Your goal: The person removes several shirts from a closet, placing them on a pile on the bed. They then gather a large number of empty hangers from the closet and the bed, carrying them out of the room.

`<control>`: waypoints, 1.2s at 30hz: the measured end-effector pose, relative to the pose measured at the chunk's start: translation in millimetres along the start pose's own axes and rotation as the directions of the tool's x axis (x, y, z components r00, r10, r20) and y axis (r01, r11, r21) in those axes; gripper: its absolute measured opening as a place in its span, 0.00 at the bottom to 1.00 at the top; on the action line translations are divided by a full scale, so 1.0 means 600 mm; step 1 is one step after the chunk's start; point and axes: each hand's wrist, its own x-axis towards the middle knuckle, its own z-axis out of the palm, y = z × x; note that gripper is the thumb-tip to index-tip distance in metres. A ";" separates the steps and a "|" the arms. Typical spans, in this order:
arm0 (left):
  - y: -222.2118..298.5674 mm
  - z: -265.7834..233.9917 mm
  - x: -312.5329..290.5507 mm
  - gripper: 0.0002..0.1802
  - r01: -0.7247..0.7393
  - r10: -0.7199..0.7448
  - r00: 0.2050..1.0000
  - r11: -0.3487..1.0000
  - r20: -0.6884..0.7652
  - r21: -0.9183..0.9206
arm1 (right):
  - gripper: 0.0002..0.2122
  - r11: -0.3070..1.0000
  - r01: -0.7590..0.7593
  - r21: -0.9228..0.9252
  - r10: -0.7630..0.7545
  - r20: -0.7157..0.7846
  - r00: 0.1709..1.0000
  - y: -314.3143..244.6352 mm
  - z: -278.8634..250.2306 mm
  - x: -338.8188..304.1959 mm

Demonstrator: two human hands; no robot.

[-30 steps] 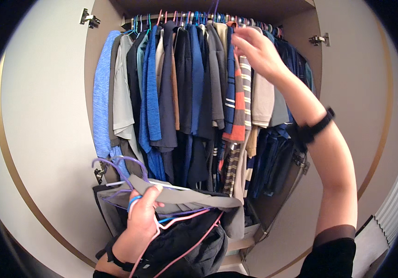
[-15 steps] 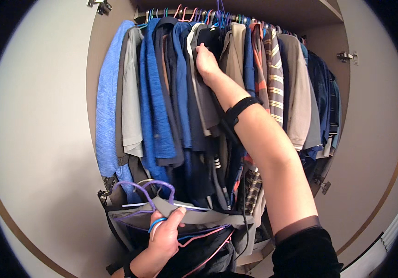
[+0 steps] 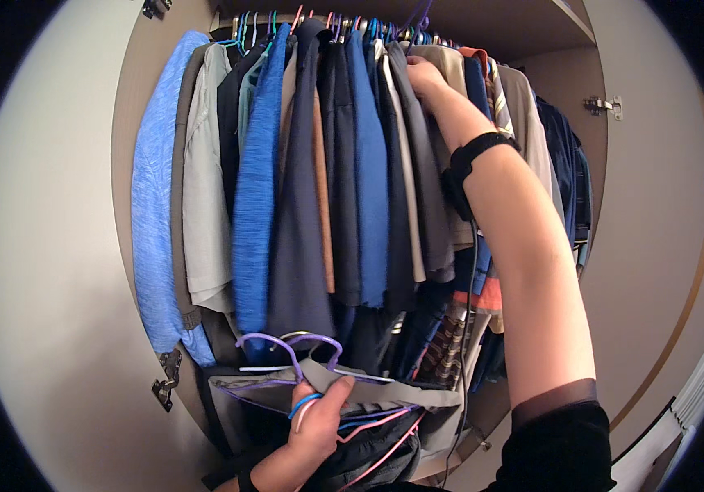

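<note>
My left hand point(image 3: 313, 418) is closed around a bunch of clothes hangers at the lower middle. Purple hanger hooks point(image 3: 319, 343) rise above its fingers, and a grey garment point(image 3: 397, 395) hangs over the hangers in the grip. Coral-pink hangers point(image 3: 378, 426) and dark cloth lie below it. My right hand point(image 3: 426, 78) reaches up into the row of hung clothes, just under the rail. It is between a dark grey shirt point(image 3: 426, 164) and a beige shirt point(image 3: 444, 61), close beneath a purple hanger point(image 3: 419, 16). Its fingertips are hidden among the cloth.
Shirts in blue, navy, grey and beige hang close together along the closet rail. A light blue shirt point(image 3: 163, 197) hangs at the left end. Wardrobe doors point(image 3: 57, 205) stand wide on both sides, with metal hinges point(image 3: 604, 107). A black cable point(image 3: 471, 303) runs down from my right wrist.
My right hand has moved to the right along the rail, and the dark grey shirt has shifted right with it. Garments to its left are more spread out. My left hand still holds the hangers.
</note>
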 end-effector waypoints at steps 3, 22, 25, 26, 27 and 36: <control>-0.004 -0.005 0.005 0.10 0.024 -0.024 1.000 1.000 0.012 -0.011 | 0.23 0.997 -0.072 0.016 0.067 0.190 0.979 0.000 -0.016 0.060; -0.026 -0.037 -0.007 0.10 0.031 -0.023 0.996 0.995 -0.089 0.090 | 0.17 0.895 0.200 0.398 -0.113 -0.231 0.966 -0.030 -0.091 -0.236; -0.041 -0.033 -0.011 0.13 -0.030 0.039 0.996 0.993 -0.081 0.111 | 0.20 0.615 -0.059 0.786 0.135 -0.031 0.990 -0.045 -0.146 -0.397; -0.047 -0.035 -0.013 0.16 -0.022 0.033 0.997 0.990 -0.076 0.137 | 0.21 0.544 -0.048 0.838 0.090 -0.001 0.996 -0.044 -0.164 -0.443; -0.050 -0.034 -0.014 0.16 -0.036 0.047 0.996 0.990 -0.082 0.136 | 0.20 0.527 -0.102 0.844 0.136 0.034 0.990 -0.046 -0.180 -0.489; -0.083 0.008 -0.087 0.17 -0.189 0.196 0.977 0.978 -0.082 0.086 | 0.22 0.416 -0.493 0.764 0.527 0.240 0.816 0.007 -0.394 -1.001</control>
